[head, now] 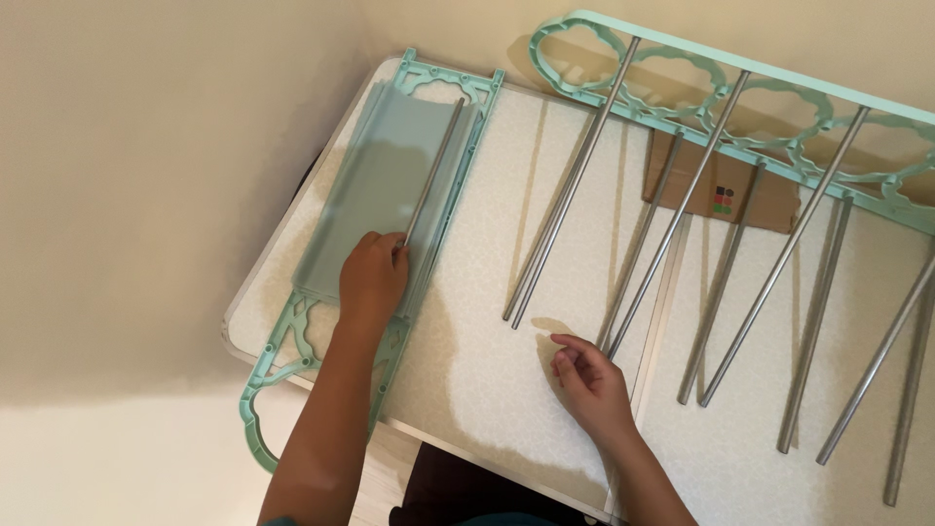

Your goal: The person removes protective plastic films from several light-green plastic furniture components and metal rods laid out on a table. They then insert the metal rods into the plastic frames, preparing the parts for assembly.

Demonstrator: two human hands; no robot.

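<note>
**Left hand steadies a rod on the shelf panels; right hand poised loose over the table**

The left hand (372,281) lies knuckles-up on a stack of translucent green panels (375,185), its fingers curled closed around the near end of a short metal rod (433,168). The rod runs away from the fingertips along the panels' right edge. The grip looks meant to pin rod and panels together so neither slides. Beneath the panels lies a mint-green plastic frame (282,370), its scrolled end showing below the wrist and hanging slightly past the table's edge.

The right hand (589,382) hovers low over the white table (487,380), fingers half-open and loosely spread, holding nothing. Just beyond its fingertips lie the near ends of a pair of long metal rods (570,190) and, a little to the right, further rods (672,219).

Those rods are seated at their far ends in a second mint-green frame (740,97), which stands tilted against the wall; each rod slopes down to rest its free end on the table. More loose-ended rods (779,253) fan out well to the right of the fingers. A piece of brown cardboard (769,200) lies flat under the middle rods, beyond the right hand's reach.
</note>
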